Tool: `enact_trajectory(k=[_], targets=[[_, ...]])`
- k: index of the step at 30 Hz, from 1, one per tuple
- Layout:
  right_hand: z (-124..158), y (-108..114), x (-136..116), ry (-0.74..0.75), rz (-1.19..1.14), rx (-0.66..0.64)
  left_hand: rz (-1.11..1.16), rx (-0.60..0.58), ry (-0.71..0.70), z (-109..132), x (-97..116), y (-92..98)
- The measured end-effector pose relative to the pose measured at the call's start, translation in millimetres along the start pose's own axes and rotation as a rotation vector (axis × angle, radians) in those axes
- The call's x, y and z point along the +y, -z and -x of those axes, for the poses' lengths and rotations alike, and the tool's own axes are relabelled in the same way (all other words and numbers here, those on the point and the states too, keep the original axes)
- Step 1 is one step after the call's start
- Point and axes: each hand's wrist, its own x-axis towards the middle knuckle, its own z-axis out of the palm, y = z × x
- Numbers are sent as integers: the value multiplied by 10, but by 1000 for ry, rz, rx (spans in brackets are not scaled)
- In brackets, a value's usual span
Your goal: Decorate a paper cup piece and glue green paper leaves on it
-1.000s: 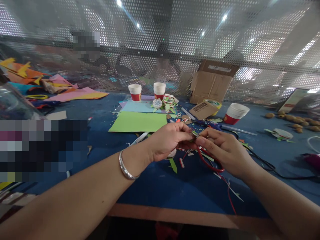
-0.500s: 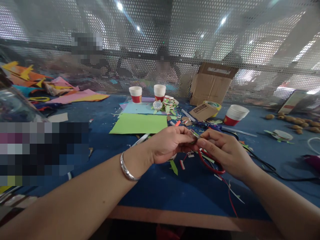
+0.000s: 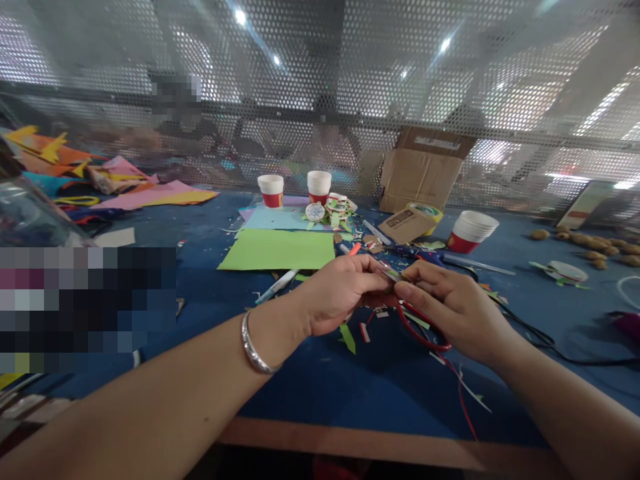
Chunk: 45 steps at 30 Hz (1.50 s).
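Red-handled scissors (image 3: 424, 331) are gripped near the blades by my right hand (image 3: 445, 303), with their loops hanging below the palm. Its thumb and index finger press together close to the left fingertips. My left hand (image 3: 345, 290), a silver bangle on its wrist, is closed in a pinch; a small piece shows between the hands, too hidden to name. Green paper scraps (image 3: 347, 338) and red-and-white cut strips lie on the blue table beneath. Behind my left hand is a light green paper sheet (image 3: 277, 250).
Stacked paper cups (image 3: 473, 231) stand at right, with more stacks behind. Small paper turtles (image 3: 337, 210), a cardboard box (image 3: 423, 173), a tape roll, and a black cable (image 3: 530, 327) surround the work. Walnut-like brown pieces (image 3: 595, 243) lie far right; coloured paper (image 3: 160, 195) is at left.
Both hands stay together in nearly the same place. The right thumb and the left fingers have shifted slightly around the small piece; the scissors remain in the right hand.
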Motion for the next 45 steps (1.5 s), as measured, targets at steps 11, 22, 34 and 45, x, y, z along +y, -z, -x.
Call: enact_trajectory(k=[11, 22, 34, 45], targets=[[-50, -5, 41, -28, -62, 136, -25, -1, -15, 2, -18, -24], [-12, 3, 16, -5, -42, 66, -93, 24, -134, -2, -16, 11], [-3, 18, -16, 31, 11, 51, -237, 25, -220, -1, -36, 13], [12, 13, -29, 10, 10, 23, -53, 32, -85, -15, -39, -4]])
